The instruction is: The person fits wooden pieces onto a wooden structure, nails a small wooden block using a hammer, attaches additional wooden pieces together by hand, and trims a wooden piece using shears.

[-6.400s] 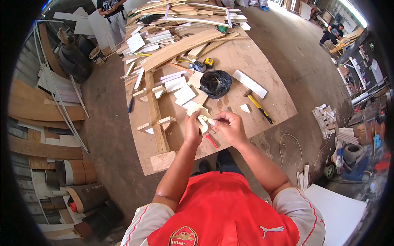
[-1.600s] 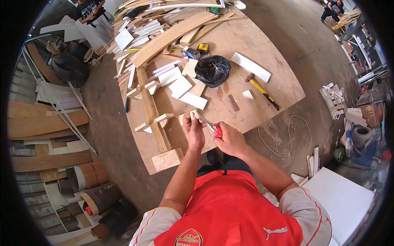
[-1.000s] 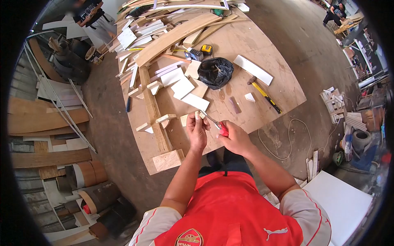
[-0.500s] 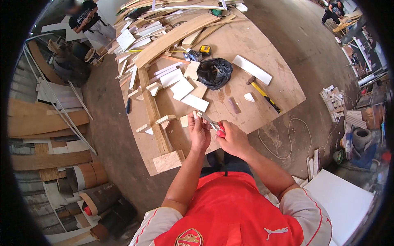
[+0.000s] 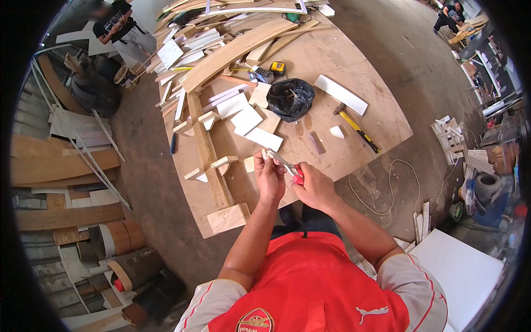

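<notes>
Red-handled pliers (image 5: 284, 162) are gripped in my right hand (image 5: 316, 187), with their metal jaws pointing up and left. My left hand (image 5: 270, 178) is closed, its fingertips pinching a small pale piece (image 5: 265, 153) right at the jaws. The piece looks like wood, but is too small to tell for sure. Both hands are held over the near edge of the workbench (image 5: 354, 149). Left of them lies a wooden frame piece (image 5: 206, 146) with short blocks fixed along it. A hammer (image 5: 357, 128) rests on the bench to the right.
A black plastic bag (image 5: 290, 99) sits mid-bench, near a yellow tape measure (image 5: 278, 68) and a white board (image 5: 341, 94). Offcuts and long planks (image 5: 238, 52) pile up at the back left. One person (image 5: 119, 25) stands far left; another (image 5: 451, 16) sits far right.
The hands and pliers stay almost in place, with the pale piece still at the jaws. The view has shifted very slightly.
</notes>
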`<state>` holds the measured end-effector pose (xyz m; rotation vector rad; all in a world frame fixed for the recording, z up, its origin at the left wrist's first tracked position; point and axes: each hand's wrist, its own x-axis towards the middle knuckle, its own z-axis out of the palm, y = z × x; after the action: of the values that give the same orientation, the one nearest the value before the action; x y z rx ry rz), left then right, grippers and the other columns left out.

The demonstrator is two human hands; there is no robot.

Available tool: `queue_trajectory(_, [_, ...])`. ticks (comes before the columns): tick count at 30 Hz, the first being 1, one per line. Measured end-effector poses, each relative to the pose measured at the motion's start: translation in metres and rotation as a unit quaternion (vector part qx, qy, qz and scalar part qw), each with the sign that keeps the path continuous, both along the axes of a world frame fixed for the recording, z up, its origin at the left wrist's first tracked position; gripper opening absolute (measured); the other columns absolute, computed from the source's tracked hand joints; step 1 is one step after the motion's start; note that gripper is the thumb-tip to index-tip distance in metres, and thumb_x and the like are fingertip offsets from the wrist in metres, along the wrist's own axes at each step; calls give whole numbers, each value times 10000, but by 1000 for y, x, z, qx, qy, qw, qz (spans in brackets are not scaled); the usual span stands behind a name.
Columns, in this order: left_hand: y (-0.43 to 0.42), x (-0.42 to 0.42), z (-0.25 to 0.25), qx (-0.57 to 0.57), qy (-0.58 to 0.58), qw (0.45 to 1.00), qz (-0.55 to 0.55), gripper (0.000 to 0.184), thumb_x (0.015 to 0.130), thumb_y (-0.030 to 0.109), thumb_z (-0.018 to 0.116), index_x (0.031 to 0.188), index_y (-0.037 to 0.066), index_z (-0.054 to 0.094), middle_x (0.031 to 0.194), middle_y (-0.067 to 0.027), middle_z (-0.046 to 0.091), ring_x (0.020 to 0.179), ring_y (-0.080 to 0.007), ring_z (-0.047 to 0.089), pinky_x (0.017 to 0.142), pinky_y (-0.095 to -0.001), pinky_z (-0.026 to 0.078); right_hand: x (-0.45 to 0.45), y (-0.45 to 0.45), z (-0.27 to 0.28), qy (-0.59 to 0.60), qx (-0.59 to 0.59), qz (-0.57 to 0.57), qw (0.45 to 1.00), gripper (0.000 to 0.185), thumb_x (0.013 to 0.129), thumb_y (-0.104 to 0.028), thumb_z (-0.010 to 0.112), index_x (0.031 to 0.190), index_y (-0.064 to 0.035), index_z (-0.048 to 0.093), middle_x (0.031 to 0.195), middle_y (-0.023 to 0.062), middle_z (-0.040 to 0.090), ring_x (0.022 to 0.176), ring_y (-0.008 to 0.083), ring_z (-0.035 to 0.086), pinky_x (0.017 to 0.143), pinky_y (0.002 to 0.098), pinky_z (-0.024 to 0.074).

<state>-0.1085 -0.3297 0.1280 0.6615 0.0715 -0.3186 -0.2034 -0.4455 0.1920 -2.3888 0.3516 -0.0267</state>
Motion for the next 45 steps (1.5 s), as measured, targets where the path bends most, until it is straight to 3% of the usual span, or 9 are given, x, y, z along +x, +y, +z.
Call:
queue_trajectory(6, [-1,-1,-5,22,5,1000,1,93,1140,212,487,1072,169,536,844,10,579,694,-84,520,598,-247,447,5,2,2,91,5,4,996,343,929,-300,674,1145,-43,604,998,231,709,920,428,712,765,555,552])
queue_trajectory(9, [2,2,-7,21,-29,999,-6,109,1144,223,476,1072,167,537,841,4,580,679,-97,516,599,-263,450,4,-2,-3,-10,57,-24,998,357,922,-303,689,1154,-46,603,1008,221,711,935,433,706,796,548,549])
queue_trajectory(12, [7,6,-6,31,-26,999,-12,104,1142,219,478,1080,160,537,833,0,580,658,-117,507,597,-284,450,6,-8,4,5,65,-17,998,384,907,-299,705,1179,-50,596,1036,210,708,960,431,701,818,543,544])
queue_trajectory(18, [6,2,4,-35,132,986,-98,195,1140,283,454,1049,138,547,820,8,540,685,-141,484,661,-317,431,5,-2,-11,-96,5,-20,995,428,866,-270,738,1204,-61,578,1048,176,673,962,408,683,786,530,540])
queue_trajectory(22, [11,5,6,-16,241,960,-142,234,1127,299,393,1053,145,552,868,19,510,736,-146,456,686,-318,405,8,-20,1,-138,-182,8,973,478,785,-251,802,1176,-104,571,1016,110,609,975,330,619,826,473,480])
queue_trajectory(24, [12,4,13,-17,266,952,-152,228,1119,282,391,1046,142,555,874,6,521,731,-160,455,680,-328,402,7,-28,3,-115,-198,21,973,505,775,-210,798,1206,-96,560,1054,120,606,1009,338,607,871,482,475])
queue_trajectory(28, [13,4,17,-30,257,949,-179,216,1104,262,394,1037,136,556,896,-15,537,740,-172,456,693,-336,399,10,-34,1,-135,-231,23,963,483,763,-250,818,1156,-129,566,1005,89,590,975,287,595,822,437,434])
queue_trajectory(37, [9,-2,22,-15,251,952,-176,167,1081,212,408,1028,136,546,891,-13,526,749,-172,458,711,-337,400,7,-31,-2,-94,-207,23,974,526,771,-217,814,1215,-107,556,1074,112,603,1027,333,594,885,481,459])
queue_trajectory(45, [13,-2,13,-25,252,953,-166,162,1082,207,416,1051,138,559,889,-4,512,761,-168,470,712,-339,413,5,-32,-7,-99,-209,29,972,490,771,-207,819,1189,-118,579,1028,107,615,982,336,614,829,483,479])
